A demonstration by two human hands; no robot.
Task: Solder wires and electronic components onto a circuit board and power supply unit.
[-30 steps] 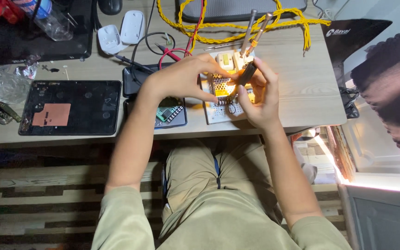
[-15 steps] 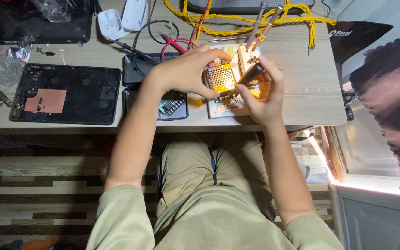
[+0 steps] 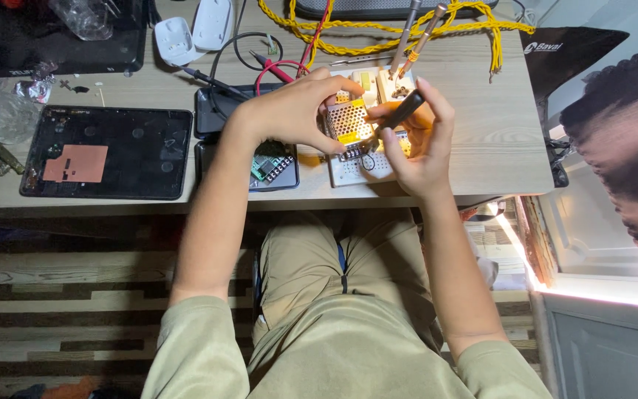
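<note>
Left hand (image 3: 293,111) was curled over the perforated metal box (image 3: 348,122), fingers wrapped around its top and near edge and holding it tilted just above the desk, much as it had half a second before. Right hand (image 3: 419,140) was closed on a dark-handled screwdriver (image 3: 400,114), and here lay the change: the tool had swung down so that its tip now sat at the box's lower edge, by the row of terminals, where a moment earlier the handle had stood higher beside the box. That looked to me like the driver settling onto a screw there, though the tip itself was too small to make out. Directly under both hands lay a white breadboard (image 3: 356,168); left of the left hand, a small green circuit board (image 3: 271,166) and, farther out, an opened black tablet (image 3: 105,151). Beyond the hands, yellow braided cord (image 3: 378,29) and red and black probe leads (image 3: 275,70) trailed across the wooden desk (image 3: 496,140).
</note>
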